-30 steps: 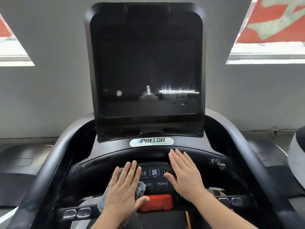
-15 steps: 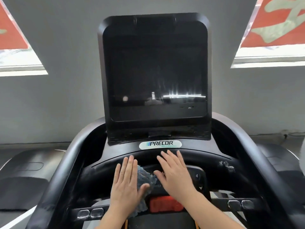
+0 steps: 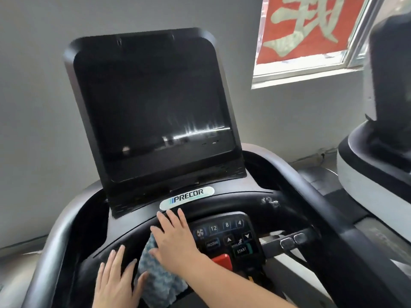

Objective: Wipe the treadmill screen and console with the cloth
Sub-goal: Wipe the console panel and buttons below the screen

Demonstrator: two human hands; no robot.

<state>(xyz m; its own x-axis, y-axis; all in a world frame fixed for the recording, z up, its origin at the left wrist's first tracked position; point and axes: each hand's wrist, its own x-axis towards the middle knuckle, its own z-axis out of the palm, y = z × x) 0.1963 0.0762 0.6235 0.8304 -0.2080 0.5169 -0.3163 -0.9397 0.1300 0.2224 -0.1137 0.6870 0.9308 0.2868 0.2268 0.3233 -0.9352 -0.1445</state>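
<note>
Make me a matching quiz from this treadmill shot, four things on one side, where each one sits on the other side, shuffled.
Things:
1. blue-grey knitted cloth
2. red stop button
3. white oval PRECOR badge
4. large dark glossy screen

Places:
A. just below the screen's lower edge
B. between the two hands on the console
C. standing tilted above the console
D. below the black keypad, beside the right forearm

Pairs: 1-B, 2-D, 3-A, 4-C
</note>
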